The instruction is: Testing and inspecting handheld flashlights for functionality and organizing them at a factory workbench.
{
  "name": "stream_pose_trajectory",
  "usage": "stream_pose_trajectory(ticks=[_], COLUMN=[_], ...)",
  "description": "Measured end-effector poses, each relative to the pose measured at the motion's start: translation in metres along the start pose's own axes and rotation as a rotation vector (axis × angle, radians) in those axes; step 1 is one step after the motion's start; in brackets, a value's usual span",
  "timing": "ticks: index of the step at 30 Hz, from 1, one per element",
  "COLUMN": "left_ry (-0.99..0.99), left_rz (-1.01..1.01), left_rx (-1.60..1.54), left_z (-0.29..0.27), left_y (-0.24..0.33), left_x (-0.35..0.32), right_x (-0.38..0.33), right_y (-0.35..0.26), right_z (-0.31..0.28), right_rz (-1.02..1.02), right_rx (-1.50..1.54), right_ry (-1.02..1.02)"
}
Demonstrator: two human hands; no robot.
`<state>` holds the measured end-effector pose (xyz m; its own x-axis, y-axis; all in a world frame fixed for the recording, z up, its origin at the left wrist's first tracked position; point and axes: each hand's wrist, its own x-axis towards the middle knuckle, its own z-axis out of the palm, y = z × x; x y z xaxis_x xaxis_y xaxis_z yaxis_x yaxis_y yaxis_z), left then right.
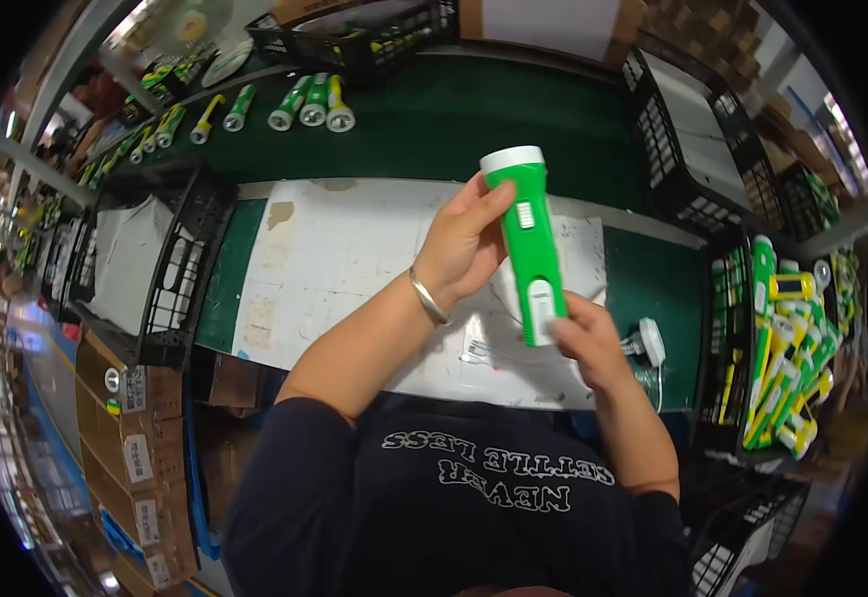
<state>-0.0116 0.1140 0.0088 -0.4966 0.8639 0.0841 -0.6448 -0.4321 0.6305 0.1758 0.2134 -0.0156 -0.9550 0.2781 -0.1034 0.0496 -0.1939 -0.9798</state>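
Note:
A green flashlight (535, 252) with a white head is held up over the white work surface (344, 269), its head pointing away from me. A pale switch sits on its upper body, and a white panel shows near its tail. My left hand (462, 237) is wrapped round the flashlight just below the head, thumb on the green body. At the tail end, my right hand (591, 340) is closed with thumb and fingers on the white panel. Beside the right hand lies a white object (651, 343) with a cord, whose kind I cannot make out.
Several green and yellow flashlights (314, 104) stand in a row along the far green bench. At the right, a black crate (722, 348) holds a heap of flashlights. Black crates lined with white sheets stand left (190, 264) and far right (653, 139). Cardboard boxes (135, 448) are stacked lower left.

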Motion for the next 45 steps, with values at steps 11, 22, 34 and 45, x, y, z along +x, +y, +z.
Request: stream_pose_trajectory(ticks=[11,22,34,45], left_ry=[0.344,0.238,0.105,0.099], left_rz=[-0.334,-0.399,-0.203,-0.190], left_rx=[0.097,0.062,0.546,0.323], left_z=[-0.026,-0.032,-0.020,-0.031], left_y=[-0.069,-0.065,-0.064,-0.054], left_x=[-0.047,-0.051,-0.067,-0.061], right_x=[-0.021,-0.033,-0.024,-0.012], right_y=[0.033,0.028,0.011,0.020], right_z=[0.041,0.024,0.042,0.052], right_rz=[0.171,-0.216,-0.653,-0.454], right_rx=[-0.409,-0.730,-1.458,-1.076], right_ry=[0.008,0.222,0.183,0.252])
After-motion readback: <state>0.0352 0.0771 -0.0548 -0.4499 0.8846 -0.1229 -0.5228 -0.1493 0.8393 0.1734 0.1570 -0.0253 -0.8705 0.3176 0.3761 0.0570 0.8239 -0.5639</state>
